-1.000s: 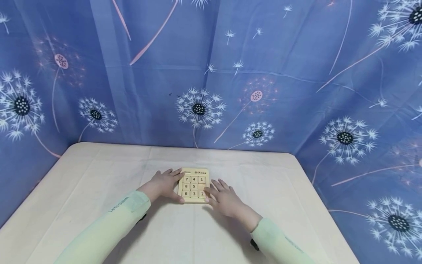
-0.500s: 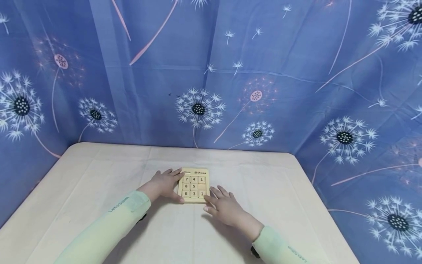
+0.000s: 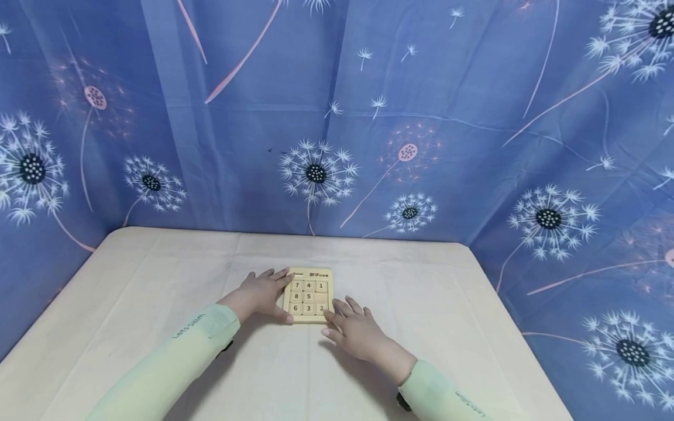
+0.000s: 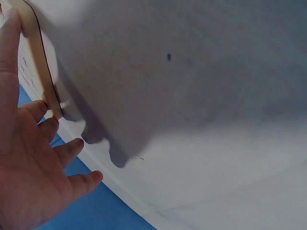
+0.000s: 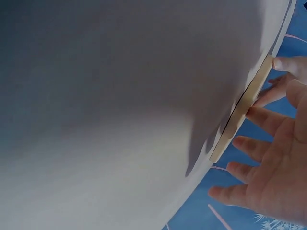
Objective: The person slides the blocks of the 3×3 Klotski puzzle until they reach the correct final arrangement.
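Okay, pale yellow rectangular number puzzle board point(image 3: 308, 320), wood-looking, lies flat mid-table. Its empty slot point(image 3: 320, 297) sits in the right column, between the square pale tile marked 1 point(image 3: 320, 286) on the far side and the square pale tile marked 2 point(image 3: 320, 307) on the near side. Right hand point(image 3: 360, 334): grip apart, index tip at the 2's right edge, pressing or hovering can't tell. Left hand point(image 3: 263, 293): grip spread, nothing clamped, fingers and thumb along the board's left edge. Step looks like sliding a tile; for the 2, best push straight far with light fingertip pressure, as skewing could jam it. Left hand should brace the frame, clear of the tiles. White-covered table point(image 3: 174, 257), blue dandelion-print curtain point(image 3: 237, 158) beyond.
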The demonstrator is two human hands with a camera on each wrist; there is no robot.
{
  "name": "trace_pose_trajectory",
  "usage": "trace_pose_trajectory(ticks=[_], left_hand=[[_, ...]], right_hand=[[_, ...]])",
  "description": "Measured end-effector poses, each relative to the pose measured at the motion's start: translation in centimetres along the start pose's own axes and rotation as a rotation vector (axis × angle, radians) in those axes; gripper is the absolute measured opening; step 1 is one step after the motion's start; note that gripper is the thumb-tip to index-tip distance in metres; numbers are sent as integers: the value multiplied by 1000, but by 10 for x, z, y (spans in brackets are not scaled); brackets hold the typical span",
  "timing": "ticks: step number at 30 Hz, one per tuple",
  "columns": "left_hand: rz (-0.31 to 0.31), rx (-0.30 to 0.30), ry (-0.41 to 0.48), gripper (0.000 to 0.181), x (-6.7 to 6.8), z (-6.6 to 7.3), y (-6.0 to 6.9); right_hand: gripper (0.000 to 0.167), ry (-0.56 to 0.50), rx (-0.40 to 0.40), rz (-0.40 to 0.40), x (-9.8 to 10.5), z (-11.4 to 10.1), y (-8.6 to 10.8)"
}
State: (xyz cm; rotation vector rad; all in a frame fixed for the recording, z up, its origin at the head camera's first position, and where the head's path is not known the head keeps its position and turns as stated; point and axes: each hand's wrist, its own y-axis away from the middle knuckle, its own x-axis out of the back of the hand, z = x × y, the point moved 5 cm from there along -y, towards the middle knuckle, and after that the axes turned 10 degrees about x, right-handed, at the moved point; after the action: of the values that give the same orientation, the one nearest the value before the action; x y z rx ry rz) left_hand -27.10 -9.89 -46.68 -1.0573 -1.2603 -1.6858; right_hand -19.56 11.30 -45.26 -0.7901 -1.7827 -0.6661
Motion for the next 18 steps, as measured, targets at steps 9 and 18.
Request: trace_pose_trajectory(ticks=[9,18], left_hand=[[-6,6,3,112,2,1,1],[-3,1,7,113,2,1,1]], right_hand=[[56,19,-26,3,-1,2,-6],[55,11,-40,6,-1,4,-9]])
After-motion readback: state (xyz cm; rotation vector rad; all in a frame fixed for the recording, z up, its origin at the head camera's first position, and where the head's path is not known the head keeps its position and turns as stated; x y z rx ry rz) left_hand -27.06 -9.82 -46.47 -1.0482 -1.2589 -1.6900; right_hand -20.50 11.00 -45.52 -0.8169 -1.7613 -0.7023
